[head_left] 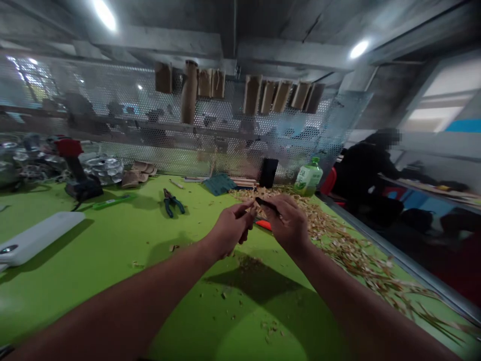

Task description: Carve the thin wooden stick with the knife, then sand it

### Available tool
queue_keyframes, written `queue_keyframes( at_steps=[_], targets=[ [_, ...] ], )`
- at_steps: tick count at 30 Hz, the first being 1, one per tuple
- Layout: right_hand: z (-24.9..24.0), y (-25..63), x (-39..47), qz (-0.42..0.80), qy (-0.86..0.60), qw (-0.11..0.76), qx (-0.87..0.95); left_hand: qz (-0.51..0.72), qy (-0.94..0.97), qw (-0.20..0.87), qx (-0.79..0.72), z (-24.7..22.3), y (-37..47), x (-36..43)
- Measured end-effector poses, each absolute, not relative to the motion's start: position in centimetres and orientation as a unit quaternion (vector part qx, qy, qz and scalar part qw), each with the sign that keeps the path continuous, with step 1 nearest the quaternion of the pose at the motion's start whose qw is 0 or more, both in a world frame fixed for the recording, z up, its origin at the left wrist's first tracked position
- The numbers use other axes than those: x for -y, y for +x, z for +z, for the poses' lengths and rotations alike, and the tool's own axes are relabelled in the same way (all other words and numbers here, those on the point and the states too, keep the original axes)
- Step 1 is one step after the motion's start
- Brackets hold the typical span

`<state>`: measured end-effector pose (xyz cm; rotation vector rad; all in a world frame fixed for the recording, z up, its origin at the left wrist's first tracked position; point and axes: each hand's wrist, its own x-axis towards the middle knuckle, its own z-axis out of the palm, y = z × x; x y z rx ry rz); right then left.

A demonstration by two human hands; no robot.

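My left hand (233, 228) is closed, fingers pinched round a small pale piece that looks like wood and is mostly hidden. Close beside it, my right hand (289, 220) is closed on a short, dark, narrow tool (266, 203), whose tip points at the left fingers. The tool's kind is too blurred to make out. Just behind and below the hands shows a red-orange object (264, 224), partly covered. Fine shavings (250, 263) lie on the green table (180, 306) under my hands.
Curled wood shavings (349, 250) spread along the right. Pliers (173, 203), a cordless drill (77, 173), a green tool (112, 201) and a white lamp-like bar (45, 235) lie left. Behind stand a phone-like dark slab (268, 173) and green bottle (308, 178). A person (366, 170) sits right.
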<state>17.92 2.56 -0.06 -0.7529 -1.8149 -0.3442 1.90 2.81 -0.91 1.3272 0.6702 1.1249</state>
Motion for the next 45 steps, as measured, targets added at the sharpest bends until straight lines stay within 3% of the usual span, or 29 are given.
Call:
queue_keyframes(
  at_steps=[7,12,19,26,37,41,45],
  targets=[
    [-0.6,17.9,-2.7,-0.114,-0.34,0.509,0.782,0.478,0.541,0.636,-0.273,-1.1,2.1,-2.6],
    [-0.4,18.1,-2.8,-0.122,-0.353,0.542,0.753,0.462,0.545,0.645,-0.271,-1.2,2.1,-2.7],
    [-0.8,17.5,-2.6,-0.077,-0.36,0.51,0.777,0.501,0.556,0.59,-0.302,-1.0,1.8,-3.2],
    [-0.5,17.6,-2.5,-0.077,-0.373,0.556,0.739,0.458,0.543,0.674,-0.203,-0.7,1.4,-3.1],
    [0.4,19.1,-2.3,-0.09,-0.435,0.607,0.659,0.437,0.523,0.694,-0.233,-0.3,1.3,-2.5],
    [0.0,18.5,-2.2,0.075,-0.397,0.654,0.64,0.431,0.531,0.69,-0.239,-0.5,1.4,-2.3],
    [-0.6,17.8,-2.3,0.263,-0.388,0.632,0.617,0.442,0.547,0.66,-0.265,-0.4,1.3,-2.4]
  ],
)
